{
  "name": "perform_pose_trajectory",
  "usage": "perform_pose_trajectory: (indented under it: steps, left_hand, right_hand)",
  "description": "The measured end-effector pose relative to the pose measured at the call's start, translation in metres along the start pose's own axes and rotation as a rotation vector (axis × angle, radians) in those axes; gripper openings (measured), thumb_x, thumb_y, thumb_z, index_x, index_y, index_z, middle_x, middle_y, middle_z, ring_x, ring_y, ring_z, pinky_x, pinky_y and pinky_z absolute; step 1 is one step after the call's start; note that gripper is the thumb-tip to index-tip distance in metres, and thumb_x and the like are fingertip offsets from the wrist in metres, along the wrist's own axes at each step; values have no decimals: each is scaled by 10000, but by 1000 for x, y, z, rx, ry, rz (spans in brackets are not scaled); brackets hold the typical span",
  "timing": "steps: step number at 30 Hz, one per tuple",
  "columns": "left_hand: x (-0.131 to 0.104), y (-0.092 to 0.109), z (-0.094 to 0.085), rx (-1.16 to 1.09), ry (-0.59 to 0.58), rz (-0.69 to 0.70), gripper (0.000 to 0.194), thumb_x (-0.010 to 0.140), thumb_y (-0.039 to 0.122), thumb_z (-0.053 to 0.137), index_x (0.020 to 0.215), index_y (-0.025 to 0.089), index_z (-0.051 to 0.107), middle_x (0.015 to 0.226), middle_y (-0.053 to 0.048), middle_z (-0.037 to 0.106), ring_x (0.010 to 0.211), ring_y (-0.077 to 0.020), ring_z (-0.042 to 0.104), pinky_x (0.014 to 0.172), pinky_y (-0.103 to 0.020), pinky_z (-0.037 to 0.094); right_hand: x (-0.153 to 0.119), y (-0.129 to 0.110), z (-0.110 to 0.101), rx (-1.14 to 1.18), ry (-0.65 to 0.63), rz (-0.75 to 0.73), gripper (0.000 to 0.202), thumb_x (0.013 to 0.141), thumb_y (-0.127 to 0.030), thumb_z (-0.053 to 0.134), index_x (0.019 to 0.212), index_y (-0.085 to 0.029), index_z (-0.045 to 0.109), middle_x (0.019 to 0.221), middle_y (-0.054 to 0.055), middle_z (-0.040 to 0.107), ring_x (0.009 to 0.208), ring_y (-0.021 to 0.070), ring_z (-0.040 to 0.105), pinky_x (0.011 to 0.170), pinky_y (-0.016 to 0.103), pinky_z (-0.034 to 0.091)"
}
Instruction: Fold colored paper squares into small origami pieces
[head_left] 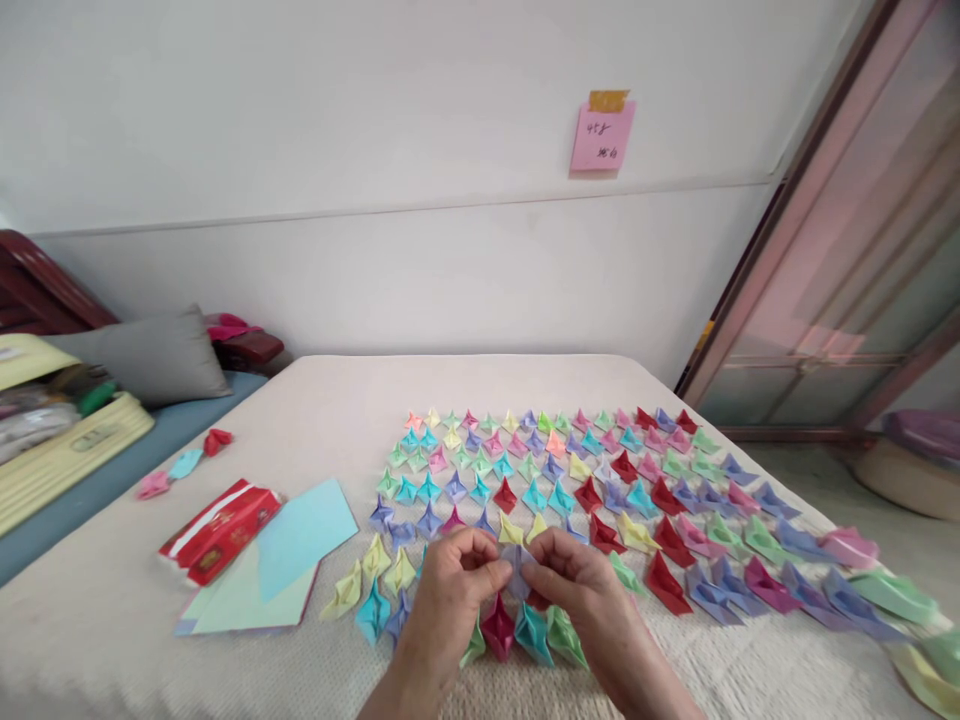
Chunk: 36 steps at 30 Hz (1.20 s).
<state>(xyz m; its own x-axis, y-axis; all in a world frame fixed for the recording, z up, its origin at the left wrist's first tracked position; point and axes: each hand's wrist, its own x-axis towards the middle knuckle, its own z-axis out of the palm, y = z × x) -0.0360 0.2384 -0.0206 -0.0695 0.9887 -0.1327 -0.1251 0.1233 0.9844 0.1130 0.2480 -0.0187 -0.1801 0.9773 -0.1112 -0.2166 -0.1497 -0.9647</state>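
Note:
Between my two hands is a small pale lavender folded paper piece (pixel 516 570), pinched from both sides. My left hand (pixel 461 580) grips its left edge with thumb and forefinger, and my right hand (pixel 574 575) grips its right edge the same way. Rows of folded paper boats in many colours spread beneath and around the hands. Just below them lie a magenta boat (pixel 498 630) and a turquoise boat (pixel 533 634). A yellow boat (pixel 511 530) sits right above the fingertips. Some boats are hidden behind my hands.
On the left of the cloth-covered table (pixel 315 400) lie a red tissue packet (pixel 221 530) and coloured paper sheets (pixel 307 530). Three small folded pieces, one of them red (pixel 217 441), lie farther left. A pink note (pixel 603 138) is taped to the wall.

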Motion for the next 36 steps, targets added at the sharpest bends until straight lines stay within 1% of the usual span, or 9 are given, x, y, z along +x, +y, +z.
perform_pose_trajectory:
  steps: [4,11,14,17,22,25,27,33,36]
  left_hand:
    - [-1,0,0,-26,52,-13,131,620,125,710,656,165,590,573,58,537,489,-69,436,475,-183,316]
    - [2,-2,1,-83,19,5,227,650,112,696,831,177,575,620,44,616,538,-106,564,524,-206,413]
    - [0,-3,3,-79,-4,36,263,667,121,704,899,177,594,624,48,617,515,-91,544,491,-187,385]
    - [-5,0,5,-53,-34,104,298,689,129,706,966,187,613,703,24,644,596,-117,590,544,-206,442]
    - [-12,10,7,205,4,272,247,672,134,753,899,189,672,860,-17,657,806,-176,608,747,-271,485]
    - [-13,14,8,304,5,310,62,735,156,700,786,180,675,753,1,618,711,-158,571,659,-246,448]
    - [-14,15,9,303,3,318,69,767,150,640,705,175,655,696,10,580,645,-144,541,603,-236,417]
    - [-9,14,7,187,10,181,124,729,206,643,614,164,627,556,39,494,528,-113,437,509,-222,339]
    - [-7,12,6,111,-55,99,99,731,238,655,680,156,634,541,50,503,490,-98,429,479,-212,331]
  right_hand:
    - [2,4,-5,39,35,-10,183,660,-188,746,640,-199,565,525,-75,531,487,105,482,509,239,350]
    - [2,1,-6,10,23,-74,146,683,-208,747,777,-202,636,712,-35,605,651,133,532,596,241,388]
    - [2,1,-4,-17,-35,-63,132,676,-219,748,720,-195,626,656,-45,566,618,128,502,573,238,373]
    - [2,4,-5,-6,0,-110,139,666,-222,746,706,-198,615,641,-50,553,608,128,503,567,239,374]
    - [-2,6,-4,-108,48,-209,138,705,-204,715,809,-227,627,724,-24,630,707,168,576,631,270,432]
    - [-5,6,-1,-170,37,-215,136,711,-197,708,814,-223,623,696,-16,660,680,169,578,625,273,440]
    - [-6,5,0,-175,29,-205,136,706,-206,716,802,-217,619,660,-24,650,647,160,566,607,266,437]
    - [-3,-2,-1,-134,-86,-44,159,733,-311,711,696,-166,657,568,-31,588,536,119,505,519,232,378]
    - [-2,-3,-1,-169,-74,-54,234,770,-330,683,615,-160,642,494,-36,562,498,107,470,507,230,353]
